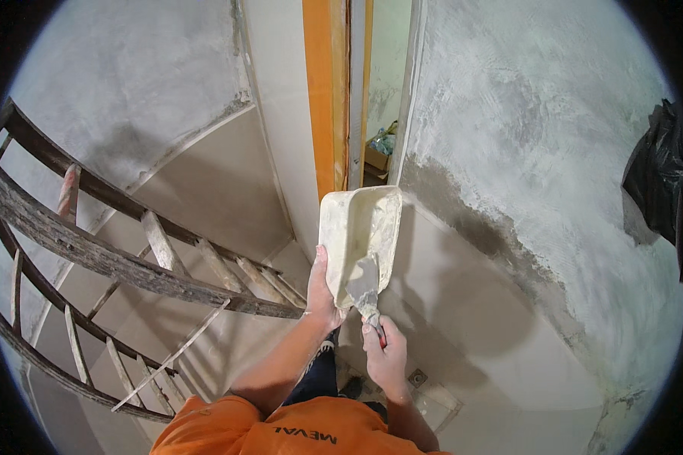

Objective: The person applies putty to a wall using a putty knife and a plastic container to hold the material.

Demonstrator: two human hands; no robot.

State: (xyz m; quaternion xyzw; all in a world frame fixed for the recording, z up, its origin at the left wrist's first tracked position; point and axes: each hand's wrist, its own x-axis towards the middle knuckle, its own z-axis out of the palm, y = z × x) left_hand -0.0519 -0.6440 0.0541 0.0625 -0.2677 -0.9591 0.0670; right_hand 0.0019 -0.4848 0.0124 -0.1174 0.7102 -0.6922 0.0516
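Observation:
A cream-coloured plaster trough [335, 227], long and deep with rounded corners, is held up in front of me, smeared with white filler inside. My left hand [322, 292] grips its near left side, the thumb up along the wall. In my right hand [386, 353] is a putty knife [363, 283], my fingers wrapped round its handle, which shows a bit of red. The knife's filler-coated blade reaches over the near end of the trough. How much filler lies at the bottom of the trough I cannot tell.
A worn wooden stepladder [106, 254] stands along my left. Ahead is an orange door edge [318, 91] beside a narrow gap, with a cardboard box [376, 158] beyond. Patchy plastered wall [524, 114] rises at right, where a black plastic bag [655, 178] hangs. A floor drain [417, 378] lies below.

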